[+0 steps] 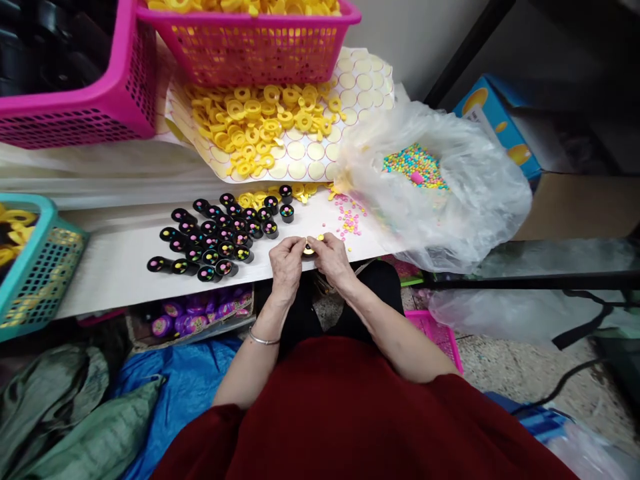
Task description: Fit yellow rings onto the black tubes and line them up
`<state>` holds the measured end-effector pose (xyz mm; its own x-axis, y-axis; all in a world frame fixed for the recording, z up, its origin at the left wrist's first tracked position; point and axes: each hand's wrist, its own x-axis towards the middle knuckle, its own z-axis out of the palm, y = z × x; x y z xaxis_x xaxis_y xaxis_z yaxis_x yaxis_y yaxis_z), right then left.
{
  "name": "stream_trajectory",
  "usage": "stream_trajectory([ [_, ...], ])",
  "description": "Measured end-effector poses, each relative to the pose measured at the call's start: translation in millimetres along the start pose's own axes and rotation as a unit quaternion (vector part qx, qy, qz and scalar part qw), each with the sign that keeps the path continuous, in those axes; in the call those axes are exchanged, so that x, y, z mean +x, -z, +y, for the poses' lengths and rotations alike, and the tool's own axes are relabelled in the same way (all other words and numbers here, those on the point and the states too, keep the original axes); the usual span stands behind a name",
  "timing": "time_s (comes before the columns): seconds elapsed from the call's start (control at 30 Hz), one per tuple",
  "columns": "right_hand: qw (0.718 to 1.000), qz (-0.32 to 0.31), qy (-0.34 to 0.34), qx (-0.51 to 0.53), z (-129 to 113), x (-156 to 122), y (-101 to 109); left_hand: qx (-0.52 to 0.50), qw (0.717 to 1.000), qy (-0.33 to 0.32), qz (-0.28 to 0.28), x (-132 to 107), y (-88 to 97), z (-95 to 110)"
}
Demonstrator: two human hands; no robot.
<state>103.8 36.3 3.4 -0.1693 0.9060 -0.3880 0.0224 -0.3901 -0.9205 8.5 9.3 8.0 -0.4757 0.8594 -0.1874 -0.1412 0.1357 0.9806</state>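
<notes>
My left hand [287,262] and my right hand [331,259] meet at the front edge of the white table [110,260]. Together they pinch one small black cup with a yellow ring [309,249] on it. Just left of my hands stands a cluster of several small black cups [220,235] holding coloured candies. Loose pink and yellow candies [350,220] lie just beyond my right hand. Farther back, a heap of yellow rings [260,123] rests on a sheet of round stickers [360,83].
A clear plastic bag [440,193] of pastel candies sits at the right. Two pink baskets [250,47] stand at the back, a teal basket [30,267] at the left edge. Below the table are a box of purple items [195,313], blue cloth and a pink tray [435,333].
</notes>
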Motion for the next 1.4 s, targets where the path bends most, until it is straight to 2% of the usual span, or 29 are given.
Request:
stream_trajectory([
  [0.23, 0.999, 0.037, 0.006, 0.025, -10.1, 2.1, -2.9, -0.004, 1.0, -0.002, -0.024, 5.0, 1.5, -3.4],
  [0.3, 0.998, 0.04, -0.006, 0.046, -15.8, -0.1, -4.2, 0.009, 0.999, -0.03, -0.038, 2.6, 5.3, -6.5],
  [0.43, 0.996, 0.044, 0.006, 0.083, -19.7, -1.8, -5.9, 0.038, 0.989, -0.094, -0.112, 0.6, 11.7, -13.5],
  [0.53, 0.993, 0.033, 0.032, 0.113, -17.3, -4.2, -5.4, 0.055, 0.983, -0.134, -0.114, 2.0, 14.2, -16.2],
  [0.63, 0.99, -0.016, 0.019, 0.139, -15.5, -12.1, 1.0, 0.109, 0.962, -0.226, -0.11, 0.0, 19.0, -13.4],
  [0.77, 0.973, -0.109, -0.01, 0.202, -16.9, -27.1, 20.7, 0.204, 0.891, -0.372, -0.162, -15.8, 28.6, -0.3],
  [0.83, 0.962, -0.149, -0.016, 0.227, -17.3, -33.1, 33.1, 0.217, 0.863, -0.414, -0.19, -26.9, 31.6, 8.2],
  [1.03, 0.905, -0.321, -0.074, 0.269, -5.3, -45.6, 66.5, 0.205, 0.827, -0.454, -0.263, -53.1, 27.9, 26.9],
  [1.13, 0.896, -0.33, -0.105, 0.278, 5.1, -53.2, 74.4, 0.193, 0.83, -0.444, -0.276, -59.6, 23.5, 27.2],
  [1.27, 0.884, -0.358, -0.095, 0.287, 10.8, -65.8, 77.3, 0.209, 0.819, -0.452, -0.285, -63.4, 17.7, 19.1],
  [1.4, 0.898, -0.35, -0.091, 0.251, 4.9, -75.0, 81.0, 0.249, 0.806, -0.453, -0.288, -68.6, 13.0, 12.1],
])
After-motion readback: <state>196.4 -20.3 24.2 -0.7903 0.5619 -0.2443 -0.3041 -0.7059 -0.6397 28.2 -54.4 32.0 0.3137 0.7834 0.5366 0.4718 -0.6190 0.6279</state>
